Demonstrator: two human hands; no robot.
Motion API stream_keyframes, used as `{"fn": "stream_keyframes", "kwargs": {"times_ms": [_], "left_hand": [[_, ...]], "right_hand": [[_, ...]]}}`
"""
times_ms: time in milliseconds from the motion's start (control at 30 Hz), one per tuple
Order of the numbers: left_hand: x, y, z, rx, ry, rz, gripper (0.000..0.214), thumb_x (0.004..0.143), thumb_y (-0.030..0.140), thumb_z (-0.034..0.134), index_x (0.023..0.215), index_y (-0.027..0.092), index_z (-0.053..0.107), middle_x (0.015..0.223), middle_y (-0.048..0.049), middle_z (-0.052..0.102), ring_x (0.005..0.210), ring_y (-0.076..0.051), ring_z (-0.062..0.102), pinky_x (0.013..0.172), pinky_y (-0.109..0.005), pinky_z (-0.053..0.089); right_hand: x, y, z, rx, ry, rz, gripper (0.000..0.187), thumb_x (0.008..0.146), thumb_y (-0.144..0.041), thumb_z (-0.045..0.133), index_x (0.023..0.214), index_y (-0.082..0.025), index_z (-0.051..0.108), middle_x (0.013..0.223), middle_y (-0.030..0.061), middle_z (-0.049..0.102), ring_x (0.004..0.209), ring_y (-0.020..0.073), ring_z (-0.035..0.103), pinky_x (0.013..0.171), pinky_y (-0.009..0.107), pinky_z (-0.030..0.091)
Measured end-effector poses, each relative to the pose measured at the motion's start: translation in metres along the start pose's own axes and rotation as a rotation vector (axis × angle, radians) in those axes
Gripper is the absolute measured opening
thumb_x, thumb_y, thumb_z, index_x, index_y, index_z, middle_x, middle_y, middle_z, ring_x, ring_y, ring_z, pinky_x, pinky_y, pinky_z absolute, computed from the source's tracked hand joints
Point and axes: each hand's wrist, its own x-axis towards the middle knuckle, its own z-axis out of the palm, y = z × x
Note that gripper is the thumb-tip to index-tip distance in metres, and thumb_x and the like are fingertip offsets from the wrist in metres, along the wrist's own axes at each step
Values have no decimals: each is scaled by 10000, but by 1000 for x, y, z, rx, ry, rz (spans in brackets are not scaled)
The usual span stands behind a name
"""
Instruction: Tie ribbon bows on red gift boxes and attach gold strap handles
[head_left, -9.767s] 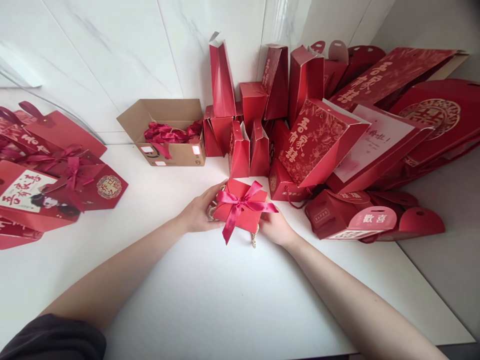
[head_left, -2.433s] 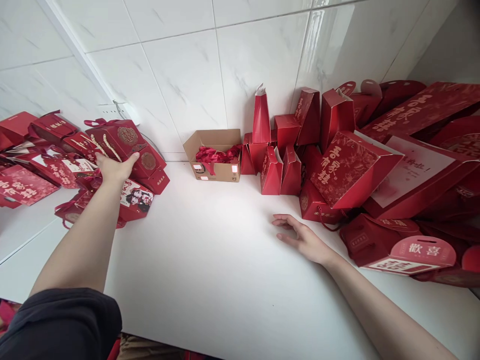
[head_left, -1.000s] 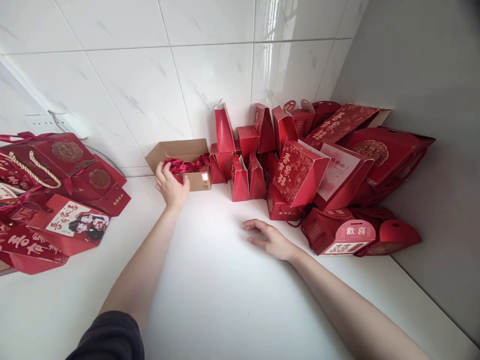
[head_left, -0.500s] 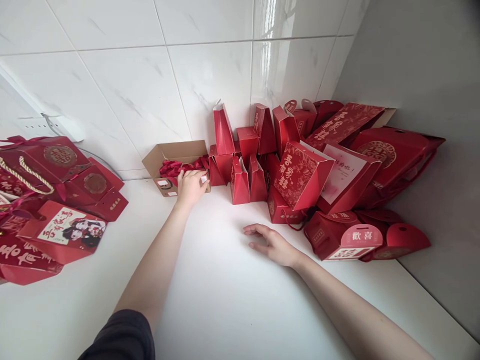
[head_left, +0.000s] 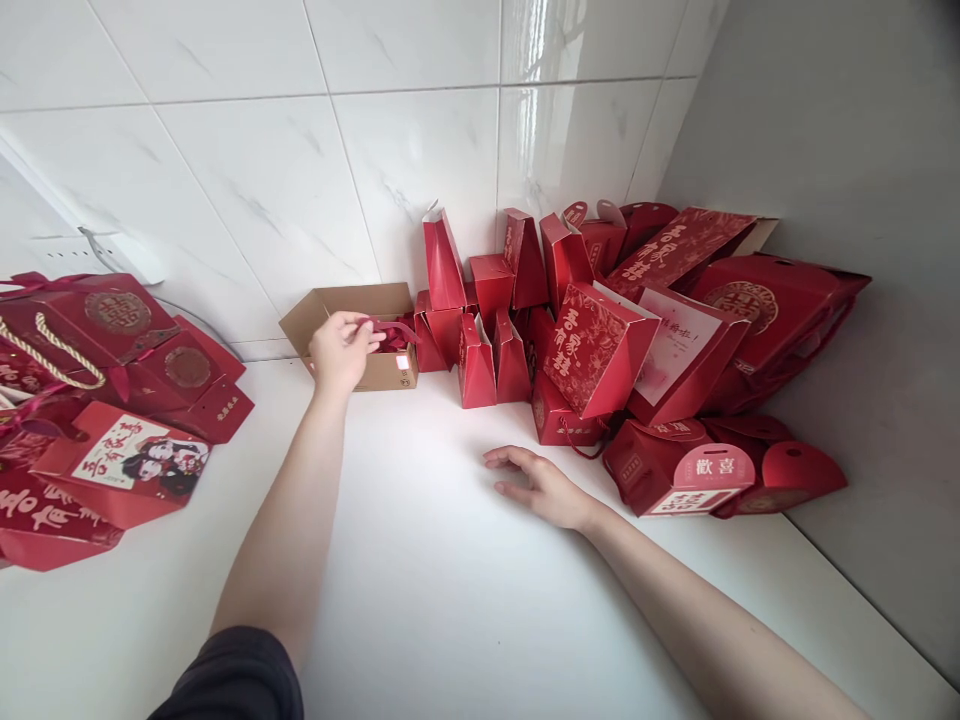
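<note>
At the far left of the white table [head_left: 450, 600], a heap of red bags [head_left: 180, 370] lies tumbled against the tiled wall [head_left: 247, 160]. The topmost one carries a cream rope handle [head_left: 52, 345], and one in front shows a pictured label [head_left: 139, 462].

Right of the heap, the left hand [head_left: 341, 345] reaches over the near wall of an open carton [head_left: 379, 372] that stands at the foot of the wall. Its thumb and fingers are closed in a pinch on a dark red ribbon [head_left: 394, 327]. The ribbon runs from the fingertips to the right, above more ribbon bunched inside the carton. The hand covers the carton's left front.

Just beside the carton stand small red boxes [head_left: 480, 350], some upright with their flaps open, touching one another.

Nearer the camera, the right hand [head_left: 544, 487] rests palm down on the bare table, fingers loosely spread and slightly curled, holding nothing. It lies near the boxes but apart from them.

Further right, a patterned bag [head_left: 600, 345] with gold characters leans on the pile. Behind it lies a pale card [head_left: 675, 340], and a tabbed box [head_left: 679, 478] lies on its side at the front. Larger red bags fill the corner behind.
</note>
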Motion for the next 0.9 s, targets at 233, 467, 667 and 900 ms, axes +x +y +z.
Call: {"fn": "stream_keyframes", "kwargs": {"times_ms": [233,467,667,900], "left_hand": [[-21,78,-32,-173,-89,-158,276,701,342,784,890,152,719,817,-64,740,751,-171,740,675,-212,598],[-59,125,-22,-154,-567,81,130,724,251,770,788,165,697,903,-84,754,863,-218,732,744,-309,624],[-81,128,-17,-21,-466,649,116,794,107,659,721,181,709,1289,-71,591,1035,-191,662,794,-295,606],[-91,128,-15,-68,-488,785,237,761,4,645,614,189,667,1083,-32,632,917,-141,656,682,-231,590]], "right_hand": [[-1,1,3,6,25,4,294,881,-279,593,1168,-214,597,1225,78,617,1142,203,576,1026,373,434],[19,-52,-11,386,173,85,407,907,-530,525,1021,-165,663,1045,98,682,936,191,649,875,339,477],[40,-128,-45,778,-222,96,756,875,-752,287,1043,-145,704,1032,129,711,845,202,685,782,336,501],[39,-137,-27,628,176,-69,204,801,-377,728,841,-188,663,739,-14,642,651,97,554,687,262,457]]}}
